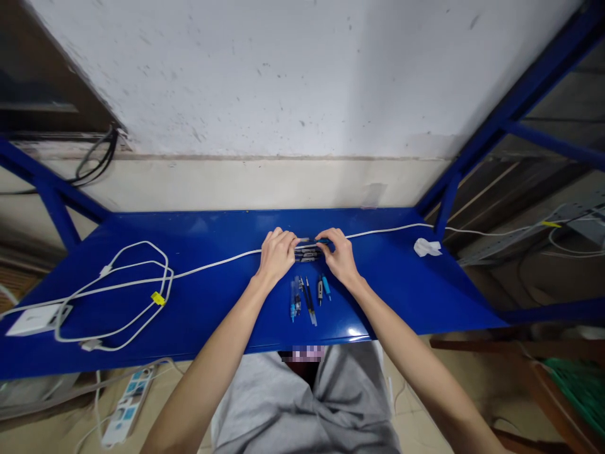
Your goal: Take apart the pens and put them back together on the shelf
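My left hand [278,253] is closed, its thumb and fingers pinching the clear end of a pen [306,239]. The pen lies crosswise, and my right hand [341,255] pinches its dark blue end. Whether its parts are joined I cannot tell. Just below, between my hands, several pens [308,255] lie side by side on the blue table. Nearer to me are clear pen barrels [293,299], thin dark refills [310,301], a grey and black pen piece [320,291] and a bright blue one [326,287].
A white cable [212,265] runs across the blue table [387,284], passing by my hands. At left lie a coiled cable [165,271] with a yellow tag and a white box [35,320]. Crumpled tissue [426,247] sits at right. A power strip [127,407] is on the floor.
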